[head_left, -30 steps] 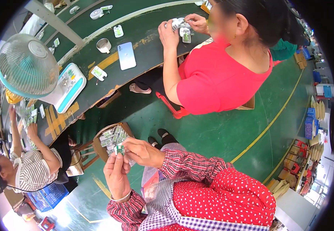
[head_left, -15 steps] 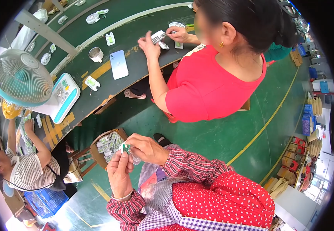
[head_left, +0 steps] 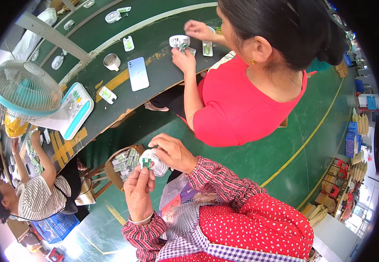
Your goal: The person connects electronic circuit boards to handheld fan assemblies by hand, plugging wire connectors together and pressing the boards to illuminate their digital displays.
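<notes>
My left hand (head_left: 138, 192) is closed on a white mini fan with a round, ribbed head (head_left: 159, 167). A small green circuit board (head_left: 146, 163) stands up at its thumb and fingertips, against the fan. Just above the fan is my right hand (head_left: 173, 153), its thumb and forefinger apart. Nothing shows between those fingers, though part of the fan lies behind the hand. Below my hands, a cardboard box (head_left: 109, 174) holds several white and green fan parts (head_left: 126, 162).
A co-worker in red handles a white fan (head_left: 179, 41) at the dark bench (head_left: 154, 72). On it are a phone (head_left: 138, 74), a metal cup (head_left: 111, 62), a white-green part (head_left: 107, 94) and a desk fan (head_left: 26, 89). Another person in stripes sits at left near a blue crate (head_left: 56, 227).
My right hand has lifted off the circuit board and its fingers have parted. More of the fan's round head shows. The co-worker's right hand has moved away from their fan.
</notes>
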`<state>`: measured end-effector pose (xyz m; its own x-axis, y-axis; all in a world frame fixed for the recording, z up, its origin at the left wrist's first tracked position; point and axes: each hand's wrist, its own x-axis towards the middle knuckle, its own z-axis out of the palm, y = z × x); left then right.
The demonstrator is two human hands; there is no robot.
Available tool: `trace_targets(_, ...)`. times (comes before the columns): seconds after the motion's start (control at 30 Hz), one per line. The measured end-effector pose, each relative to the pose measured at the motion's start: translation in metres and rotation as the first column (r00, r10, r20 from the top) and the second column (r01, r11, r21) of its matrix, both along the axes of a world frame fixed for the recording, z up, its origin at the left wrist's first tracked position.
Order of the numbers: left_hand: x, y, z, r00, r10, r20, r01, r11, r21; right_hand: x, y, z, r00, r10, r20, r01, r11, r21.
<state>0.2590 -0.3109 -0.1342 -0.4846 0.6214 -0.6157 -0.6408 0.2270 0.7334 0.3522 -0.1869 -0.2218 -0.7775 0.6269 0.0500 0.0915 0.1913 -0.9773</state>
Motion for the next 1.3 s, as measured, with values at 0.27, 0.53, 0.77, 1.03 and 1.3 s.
trace_targets(0.27, 0.0, -0.001, 0.0, 1.0, -0.016, -0.001, 0.016, 1.0, -0.002, -0.001, 0.001, -0.001, 1.0, 0.001, 0.025, -0.001, 1.0, 0.008)
trace_targets(0.53, -0.002, -0.001, 0.002, 1.0, -0.009, -0.007, 0.009, 1.0, 0.003, -0.003, -0.001, 0.001, 0.999, 0.02, 0.04, -0.018, 0.999, -0.044)
trace_targets(0.77, 0.001, -0.001, 0.004, 1.0, -0.002, -0.007, 0.002, 1.0, 0.016, 0.0, 0.0, 0.0, 1.0, 0.0, 0.026, -0.001, 1.0, 0.015)
trace_targets(1.03, 0.005, -0.003, 0.011, 1.0, 0.014, -0.002, -0.014, 1.0, 0.016, -0.01, 0.019, 0.007, 0.989, -0.137, -0.056, 0.107, 0.924, -0.368)
trace_targets(1.3, 0.013, -0.01, 0.01, 0.999, 0.027, -0.016, -0.027, 1.0, -0.001, -0.033, 0.071, 0.008, 0.922, -0.342, -0.183, 0.226, 0.856, -0.465)
